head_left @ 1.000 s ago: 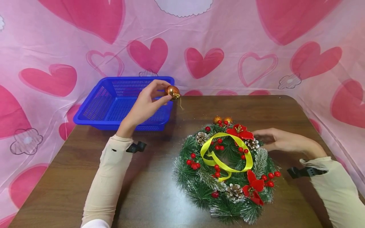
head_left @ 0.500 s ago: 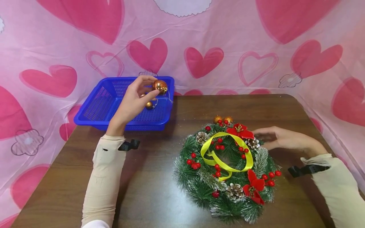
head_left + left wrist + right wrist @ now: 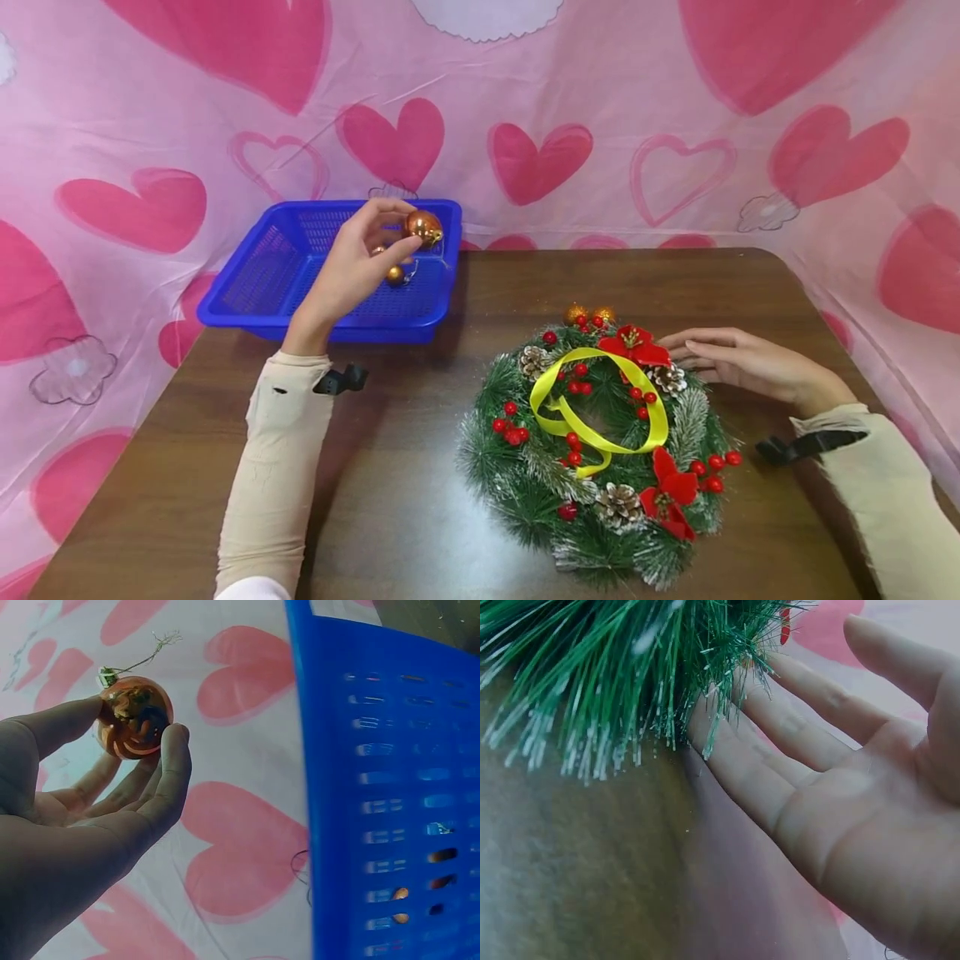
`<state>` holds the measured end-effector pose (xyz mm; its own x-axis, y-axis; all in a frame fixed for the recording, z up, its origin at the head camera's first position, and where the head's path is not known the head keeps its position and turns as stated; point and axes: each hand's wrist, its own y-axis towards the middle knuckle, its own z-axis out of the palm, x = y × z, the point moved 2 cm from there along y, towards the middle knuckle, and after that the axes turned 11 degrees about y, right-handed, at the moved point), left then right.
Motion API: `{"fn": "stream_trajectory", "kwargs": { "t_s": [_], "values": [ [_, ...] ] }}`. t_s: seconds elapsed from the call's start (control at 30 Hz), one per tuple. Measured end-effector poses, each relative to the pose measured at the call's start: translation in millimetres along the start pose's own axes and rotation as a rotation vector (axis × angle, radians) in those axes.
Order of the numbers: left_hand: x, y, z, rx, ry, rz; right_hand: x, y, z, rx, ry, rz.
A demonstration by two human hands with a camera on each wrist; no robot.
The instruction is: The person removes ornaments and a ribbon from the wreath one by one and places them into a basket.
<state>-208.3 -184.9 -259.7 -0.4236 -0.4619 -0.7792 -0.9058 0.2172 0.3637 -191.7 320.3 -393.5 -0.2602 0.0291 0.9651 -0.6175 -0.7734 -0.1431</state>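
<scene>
My left hand (image 3: pixel 348 258) pinches a shiny copper-gold Christmas bauble (image 3: pixel 423 227) between thumb and fingertips, over the right part of the blue basket (image 3: pixel 247 322). A loose thread hangs from the cap of the bauble (image 3: pixel 135 716). Below the fingers, a smaller gold bauble (image 3: pixel 395 275) shows inside the basket, others partly hidden by the hand. On the table lies a green wreath (image 3: pixel 517 467) with red berries, pinecones and red flowers. My right hand (image 3: pixel 757 367) reaches to its right edge, fingers extended and holding nothing; in the right wrist view the fingertips overlap the needles.
A yellow ribbon (image 3: pixel 652 417) lies looped on top of the wreath. Two glittery gold balls (image 3: pixel 575 313) sit at its far edge. The brown table (image 3: pixel 405 467) ends at a pink heart-patterned cloth (image 3: pixel 465 100) behind it.
My left hand has moved left with the bauble, further over the basket, and the small bauble inside has come into view. The right hand's fingers have straightened beside the wreath.
</scene>
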Motion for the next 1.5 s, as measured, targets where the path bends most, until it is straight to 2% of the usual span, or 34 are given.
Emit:
{"fn": "stream_trajectory", "kwargs": {
  "t_s": [0.17,0.4,0.5,0.73,0.9,1.27,1.5],
  "values": [
    [14.9,-10.5,0.5,0.011,0.065,-0.032,-11.6,-2.7,4.7,-0.050,0.014,-0.023],
    [40.5,-26.2,-10.6,0.009,0.105,-0.089,-25.4,-11.8,11.0,-0.101,0.184,-0.116],
    [48.4,-28.5,-15.6,0.001,0.116,-0.114,-29.8,-14.7,11.2,-0.152,0.173,-0.123],
    [60.2,-25.8,-22.6,0.009,0.169,-0.165,-34.7,-16.7,10.9,-0.147,0.150,-0.142],
    [68.5,-24.6,-23.4,0.029,0.266,-0.198,-34.1,-20.2,9.5,-0.153,0.121,-0.150],
    [75.6,-20.5,-21.2,0.056,0.398,-0.204,-36.9,-18.1,4.7,-0.158,0.101,-0.152],
    [78.0,-20.0,-19.7,0.056,0.431,-0.195,-34.7,-18.0,8.3,-0.154,0.106,-0.155]
  ]
}}
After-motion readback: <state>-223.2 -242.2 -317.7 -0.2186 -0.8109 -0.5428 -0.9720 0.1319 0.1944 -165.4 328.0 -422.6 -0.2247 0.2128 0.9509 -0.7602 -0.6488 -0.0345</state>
